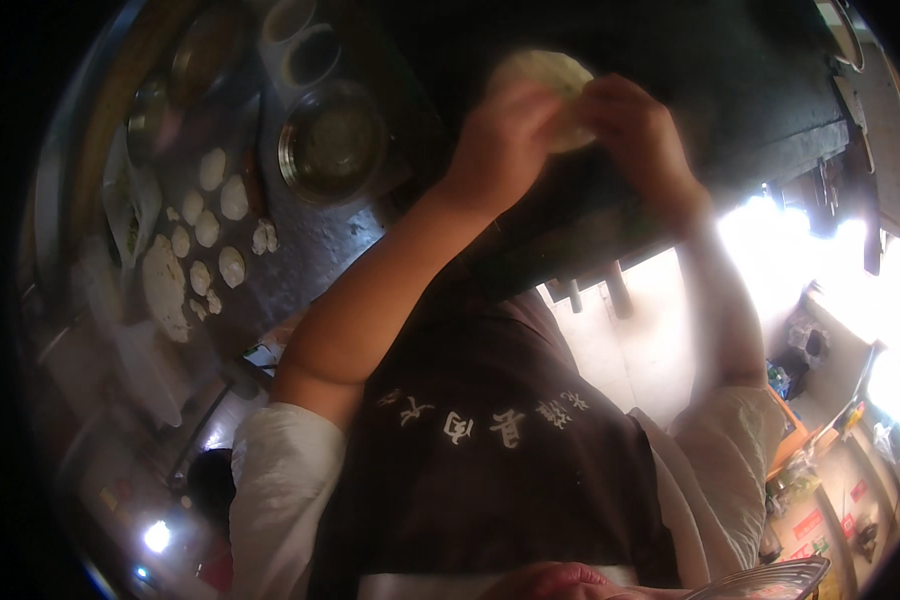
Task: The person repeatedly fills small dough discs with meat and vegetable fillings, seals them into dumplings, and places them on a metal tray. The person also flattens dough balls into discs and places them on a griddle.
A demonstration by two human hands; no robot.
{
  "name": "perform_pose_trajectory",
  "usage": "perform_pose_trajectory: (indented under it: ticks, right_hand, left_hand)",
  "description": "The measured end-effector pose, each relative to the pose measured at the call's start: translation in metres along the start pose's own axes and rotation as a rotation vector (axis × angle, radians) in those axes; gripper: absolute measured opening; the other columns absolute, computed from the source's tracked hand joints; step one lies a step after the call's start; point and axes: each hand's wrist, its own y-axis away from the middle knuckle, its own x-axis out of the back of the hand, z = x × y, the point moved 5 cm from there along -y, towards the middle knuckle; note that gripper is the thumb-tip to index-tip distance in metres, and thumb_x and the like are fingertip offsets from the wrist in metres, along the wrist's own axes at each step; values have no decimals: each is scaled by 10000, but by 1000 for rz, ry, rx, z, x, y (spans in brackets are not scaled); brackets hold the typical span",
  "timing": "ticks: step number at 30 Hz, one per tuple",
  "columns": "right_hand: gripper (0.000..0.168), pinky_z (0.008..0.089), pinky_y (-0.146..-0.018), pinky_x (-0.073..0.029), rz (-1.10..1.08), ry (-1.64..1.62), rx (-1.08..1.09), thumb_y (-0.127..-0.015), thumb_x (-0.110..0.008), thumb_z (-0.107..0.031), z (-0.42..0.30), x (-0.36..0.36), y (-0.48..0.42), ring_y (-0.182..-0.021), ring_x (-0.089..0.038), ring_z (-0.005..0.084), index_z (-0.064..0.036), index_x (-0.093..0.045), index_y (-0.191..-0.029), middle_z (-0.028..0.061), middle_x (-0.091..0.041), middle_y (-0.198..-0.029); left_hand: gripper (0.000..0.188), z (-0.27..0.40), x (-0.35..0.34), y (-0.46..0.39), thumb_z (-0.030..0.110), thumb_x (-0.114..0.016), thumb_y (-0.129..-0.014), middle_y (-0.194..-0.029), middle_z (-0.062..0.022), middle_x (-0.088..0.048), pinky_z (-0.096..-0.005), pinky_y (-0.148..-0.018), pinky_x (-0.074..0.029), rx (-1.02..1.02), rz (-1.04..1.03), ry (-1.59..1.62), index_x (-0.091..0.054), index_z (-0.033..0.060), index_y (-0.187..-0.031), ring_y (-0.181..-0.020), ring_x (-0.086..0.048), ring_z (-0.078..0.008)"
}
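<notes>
Both of my hands are raised together over a dark flat surface, gripping one flat round of pale dough (544,71). My left hand (514,124) is at the round's left side and partly covers it. On the right edge of the dough, my right hand (622,112) has its fingers closed. Both hands are blurred, and the fingertips behind the dough are hidden. To the left, several small dough pieces (207,228) lie on a grey worktop, beside a larger, flattened slab of dough (163,285).
A round metal bowl (331,142) of liquid stands between the dough pieces and my left arm. Smaller containers (311,56) are above it. A dark metal surface (720,97) with a raised edge extends right. A clear plastic bag (131,202) lies at the worktop's far left.
</notes>
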Motion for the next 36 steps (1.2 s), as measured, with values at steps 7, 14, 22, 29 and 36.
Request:
perform_pose_trajectory:
  ticks: [7,14,22,29,36]
  right_hand:
    - [95,346,-685,-503,-38,-191,-181,-795,-650,15,0,1,-6,-795,-639,290,-15,-651,-886,132,-628,-870]
    - [94,338,-670,-504,-96,-184,-43,-779,-684,-13,3,19,21,-789,-651,252,-3,-650,-866,134,-631,-868]
    - [123,351,-690,-503,-114,-53,-11,-705,-720,-40,16,11,11,-799,-621,282,-49,-639,-797,89,-621,-860]
    - [103,369,-736,-495,-236,94,30,-716,-713,-106,33,17,-11,-857,-612,289,-83,-662,-802,79,-623,-919]
    - [102,377,-778,-514,-109,357,-147,-803,-642,-60,-3,25,-2,-905,-629,295,-58,-679,-898,108,-644,-954]
  left_hand:
    - [125,-2,-12,-13,47,-691,-803,-929,-159,-659,-367,-712,-538,51,-107,-74,-671,-4,-915,-830,-659,-324]
    - [188,21,-10,26,25,-666,-827,-1016,-157,-641,-367,-778,-526,-45,-248,-17,-657,-13,-1010,-905,-636,-320]
    - [326,24,-15,40,77,-717,-795,-1122,-113,-572,-382,-841,-484,-167,-365,-184,-630,18,-1103,-999,-565,-305]
    - [487,9,11,34,225,-763,-734,-1279,-25,-501,-394,-939,-415,-334,-532,-397,-643,121,-1194,-1119,-491,-263]
    - [400,-10,56,39,259,-750,-762,-1316,-62,-507,-396,-944,-434,-329,-539,-421,-675,118,-1129,-1133,-503,-274]
